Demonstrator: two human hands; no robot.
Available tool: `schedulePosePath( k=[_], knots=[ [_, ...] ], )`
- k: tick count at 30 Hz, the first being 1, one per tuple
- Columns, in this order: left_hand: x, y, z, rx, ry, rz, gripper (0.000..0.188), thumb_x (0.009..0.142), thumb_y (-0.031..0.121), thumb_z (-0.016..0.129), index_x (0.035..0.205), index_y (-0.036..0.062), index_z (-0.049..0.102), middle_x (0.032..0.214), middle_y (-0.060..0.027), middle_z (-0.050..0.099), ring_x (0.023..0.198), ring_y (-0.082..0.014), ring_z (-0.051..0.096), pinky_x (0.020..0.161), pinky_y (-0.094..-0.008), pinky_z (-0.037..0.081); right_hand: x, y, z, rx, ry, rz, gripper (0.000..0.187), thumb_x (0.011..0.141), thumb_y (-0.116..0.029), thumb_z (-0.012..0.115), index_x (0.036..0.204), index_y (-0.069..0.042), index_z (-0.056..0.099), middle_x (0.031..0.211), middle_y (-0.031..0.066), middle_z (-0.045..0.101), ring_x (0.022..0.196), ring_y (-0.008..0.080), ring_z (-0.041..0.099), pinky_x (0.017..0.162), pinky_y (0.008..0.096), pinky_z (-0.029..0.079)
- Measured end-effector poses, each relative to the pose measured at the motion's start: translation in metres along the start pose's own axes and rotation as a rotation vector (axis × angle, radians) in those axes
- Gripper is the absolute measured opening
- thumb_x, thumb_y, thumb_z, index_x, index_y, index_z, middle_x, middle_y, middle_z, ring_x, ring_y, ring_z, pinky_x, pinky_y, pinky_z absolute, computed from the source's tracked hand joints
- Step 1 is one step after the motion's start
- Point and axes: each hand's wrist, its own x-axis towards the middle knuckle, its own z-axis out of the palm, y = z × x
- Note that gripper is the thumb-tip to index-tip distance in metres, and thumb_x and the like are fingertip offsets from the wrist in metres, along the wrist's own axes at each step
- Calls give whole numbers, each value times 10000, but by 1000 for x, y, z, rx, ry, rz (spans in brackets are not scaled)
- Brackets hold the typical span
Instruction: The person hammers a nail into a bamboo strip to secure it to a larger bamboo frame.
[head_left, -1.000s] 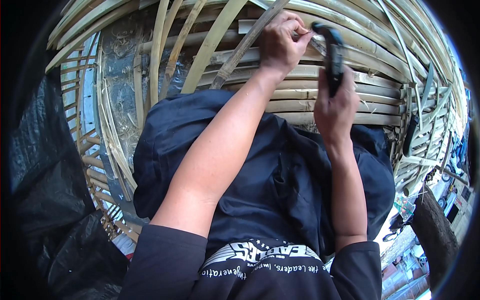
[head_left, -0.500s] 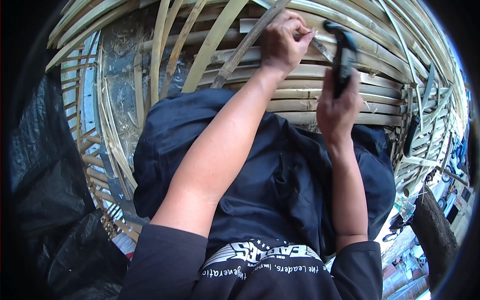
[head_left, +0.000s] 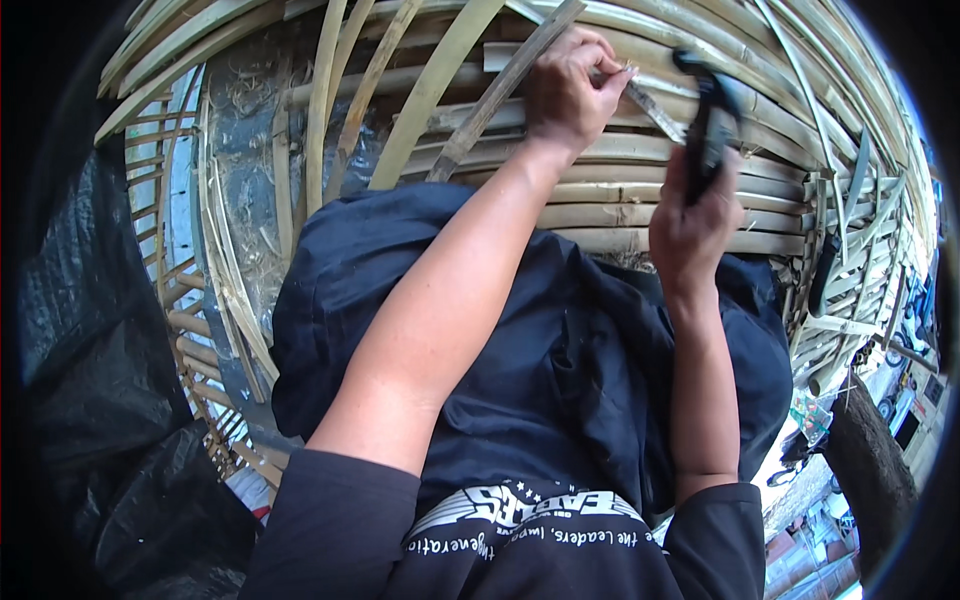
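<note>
The right hand (head_left: pixel 697 225) is gripping a motion-blurred, black hammer-like tool (head_left: pixel 714 122) over bamboo slats (head_left: pixel 620 213); up and left, the left hand (head_left: pixel 570 90) is pinching a tiny piece (head_left: pixel 631 70), too small to identify, near a narrow strip (head_left: pixel 656 112). A misaimed swing would probably be endangering that hand; a loose pinch, dropping the piece.

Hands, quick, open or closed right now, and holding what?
Left hand: closed in a pinch; anything in it is too small to tell.
Right hand: closed around a dark hammer.
</note>
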Motion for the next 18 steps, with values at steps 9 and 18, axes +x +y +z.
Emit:
schedulePosePath(
  k=[9, 18],
  knots=[
    [8, -7, 4, -1, -12, 4, 164, 736, 91, 850, 707, 42, 696, 892, -13, 705, 563, -147, 662, 538, -293, 501, 1, 1, 7, 15, 43, -50, 227, 977, -154, 666, 1103, -9, 547, 724, 216, 638, 645, 419, 661, 567, 453, 484],
    [4, -1, 2, -14, -2, -9, 182, 739, 85, 842, 681, 43, 675, 892, -19, 702, 532, -135, 639, 531, -288, 487, -2, 9, 15, -110, -130, -24, 256, 983, -203, 651, 1092, -7, 527, 733, 251, 643, 669, 500, 631, 567, 527, 458]
  ],
)
